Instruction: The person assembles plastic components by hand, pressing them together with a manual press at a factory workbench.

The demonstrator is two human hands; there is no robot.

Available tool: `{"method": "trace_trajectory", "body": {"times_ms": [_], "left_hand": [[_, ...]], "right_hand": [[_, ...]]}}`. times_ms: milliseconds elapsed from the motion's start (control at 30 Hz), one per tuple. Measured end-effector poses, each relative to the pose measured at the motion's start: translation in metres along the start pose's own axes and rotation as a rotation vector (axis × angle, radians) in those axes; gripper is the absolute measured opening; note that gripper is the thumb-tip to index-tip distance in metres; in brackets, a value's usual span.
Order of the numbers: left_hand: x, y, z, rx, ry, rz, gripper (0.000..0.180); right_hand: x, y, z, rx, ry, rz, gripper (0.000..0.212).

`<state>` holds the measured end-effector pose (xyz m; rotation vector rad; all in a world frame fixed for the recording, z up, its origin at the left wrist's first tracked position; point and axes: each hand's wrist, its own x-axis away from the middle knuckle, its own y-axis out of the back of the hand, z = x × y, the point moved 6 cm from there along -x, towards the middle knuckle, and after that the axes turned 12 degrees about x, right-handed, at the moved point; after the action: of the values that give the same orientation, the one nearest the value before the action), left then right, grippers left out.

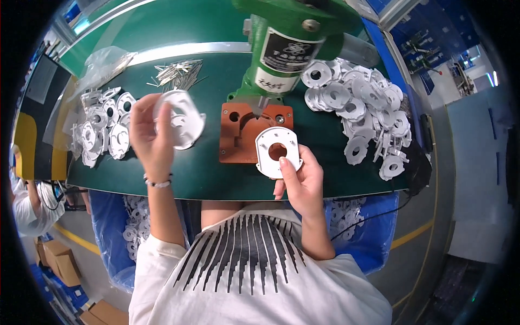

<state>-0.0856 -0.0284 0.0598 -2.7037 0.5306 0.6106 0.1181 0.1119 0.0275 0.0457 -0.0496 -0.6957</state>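
Note:
My left hand grips a white plastic ring-shaped part, held above the green table left of the press; the hand is slightly blurred. My right hand pinches another white plastic part with a round central hole, its thumb on the lower rim of the hole. That part is tilted toward me, over the near right corner of an orange fixture block. Above the block stands a green hand press, its metal tip pointing down at the block's curved recess.
White parts lie heaped at the right and in a smaller pile at the left. Thin metal pins lie at the back beside a clear plastic bag. Blue-lined bins with white parts stand below the table's front edge.

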Motion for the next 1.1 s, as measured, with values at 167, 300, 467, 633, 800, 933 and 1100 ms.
{"method": "trace_trajectory", "body": {"times_ms": [167, 300, 467, 633, 800, 933, 1100], "left_hand": [[0.016, 0.04, -0.01, -0.094, -0.081, -0.155, 0.018], [0.025, 0.038, -0.004, -0.185, -0.097, -0.088, 0.017], [0.026, 0.042, -0.001, -0.208, -0.114, -0.071, 0.017], [0.027, 0.049, -0.001, -0.134, -0.105, -0.148, 0.018], [0.032, 0.055, -0.002, -0.147, -0.106, -0.158, 0.017], [0.032, 0.059, -0.005, -0.159, -0.127, -0.172, 0.017], [0.036, 0.065, -0.005, -0.155, -0.142, -0.189, 0.018]], "right_hand": [[-0.018, -0.006, 0.014, 0.529, 0.306, -0.191, 0.013], [-0.025, -0.01, 0.033, 0.965, 0.351, -0.302, 0.02], [-0.03, 0.001, 0.027, 0.782, 0.321, -0.43, 0.029], [-0.027, 0.005, 0.03, 0.83, 0.445, -0.552, 0.025], [-0.041, -0.001, 0.025, 0.917, 0.412, -0.488, 0.024], [-0.046, -0.004, 0.038, 1.046, 0.48, -0.459, 0.016], [-0.046, -0.027, 0.036, 1.078, 0.774, -0.141, 0.025]]}}
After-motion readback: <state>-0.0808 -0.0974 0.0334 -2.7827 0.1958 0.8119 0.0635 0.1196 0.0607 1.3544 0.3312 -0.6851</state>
